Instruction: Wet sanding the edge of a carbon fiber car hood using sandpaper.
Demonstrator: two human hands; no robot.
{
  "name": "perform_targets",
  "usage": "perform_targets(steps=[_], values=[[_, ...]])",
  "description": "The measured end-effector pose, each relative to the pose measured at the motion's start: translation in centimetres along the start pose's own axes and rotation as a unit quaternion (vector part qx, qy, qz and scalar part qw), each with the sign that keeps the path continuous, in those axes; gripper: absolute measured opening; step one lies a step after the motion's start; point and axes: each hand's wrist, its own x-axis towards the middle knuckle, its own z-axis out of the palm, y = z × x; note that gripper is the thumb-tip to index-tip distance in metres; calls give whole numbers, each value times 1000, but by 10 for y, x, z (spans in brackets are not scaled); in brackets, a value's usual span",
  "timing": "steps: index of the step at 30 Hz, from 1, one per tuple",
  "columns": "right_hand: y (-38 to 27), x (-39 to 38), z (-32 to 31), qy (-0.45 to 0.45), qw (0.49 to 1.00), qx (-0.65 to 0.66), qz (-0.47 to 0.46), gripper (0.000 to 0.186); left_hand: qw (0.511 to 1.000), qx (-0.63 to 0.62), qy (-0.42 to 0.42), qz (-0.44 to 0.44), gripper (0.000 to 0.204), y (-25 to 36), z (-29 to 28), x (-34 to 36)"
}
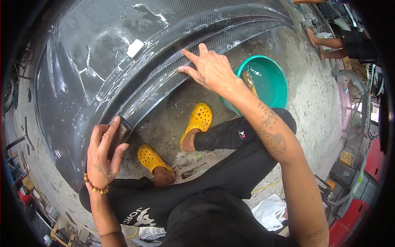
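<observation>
A large, wet, glossy carbon-fibre panel (103, 45), perhaps a car hood, fills the upper left, with a raised curved ridge near its edge. My left hand (105, 154) grips a dark sanding block (120, 136) against the panel's near left end. Further along that edge, my right hand (207, 68) is open, fingers spread and fingertips touching the wet surface, with nothing held. A small white block (135, 48) lies on the panel beyond the ridge. Thin streaks of water run over the weave.
A teal bucket (284, 92) of water, with a wooden-looking piece (249, 82) inside, stands right of the panel. My feet in yellow clogs (200, 117) rest on wet concrete. A white cloth (269, 212) lies at lower right. Another person's legs (331, 43) show at upper right.
</observation>
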Motion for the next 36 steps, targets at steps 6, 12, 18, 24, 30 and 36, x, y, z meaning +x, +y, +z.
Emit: perform_targets(steps=[6,12,18,24,30,36], values=[[-4,-1,-2,-1,1000,0,-17,59,1000,5,7,8,61,-3,0,-1],[-6,-3,-3,-15,1000,-3,-22,56,1000,5,11,11,62,2,-2,-2],[-7,-5,-7,-40,999,-11,-13,56,1000,1,12,14,62,3,-4,-6],[-8,-7,-8,-27,999,-32,-13,56,1000,-8,12,17,62,8,-5,-6],[-8,-4,-7,-31,999,-22,-18,56,1000,-8,6,27,62,6,-1,-4],[-4,-6,-6,-18,999,-29,-22,60,1000,-8,4,13,63,2,1,-3]])
